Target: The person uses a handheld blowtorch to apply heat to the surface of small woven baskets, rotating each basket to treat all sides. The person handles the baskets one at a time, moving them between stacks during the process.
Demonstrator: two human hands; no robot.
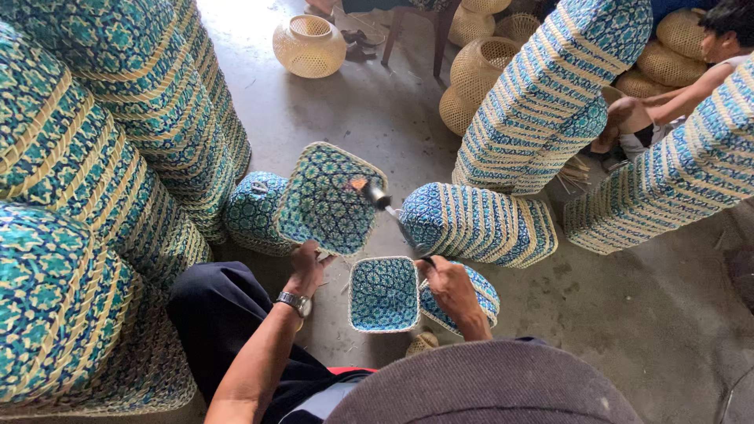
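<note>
My left hand (308, 268), with a wristwatch, grips the lower edge of a square blue-and-green woven tray (326, 200) and holds it upright, its patterned face turned to me. My right hand (449, 286) is shut on the handle of a small gas torch (385, 200) whose nozzle points at the tray's face; a small orange flame shows at the tip. Below the torch, between my hands, a smaller woven tray (383, 294) lies on the floor, and another (481, 294) sits partly under my right hand.
Tall stacks of the same woven trays (86, 180) fill the left side, and more stacks (542, 102) lean at the right. Natural bamboo baskets (309, 45) stand at the back. Another person (675, 94) sits at the upper right. The floor is grey concrete.
</note>
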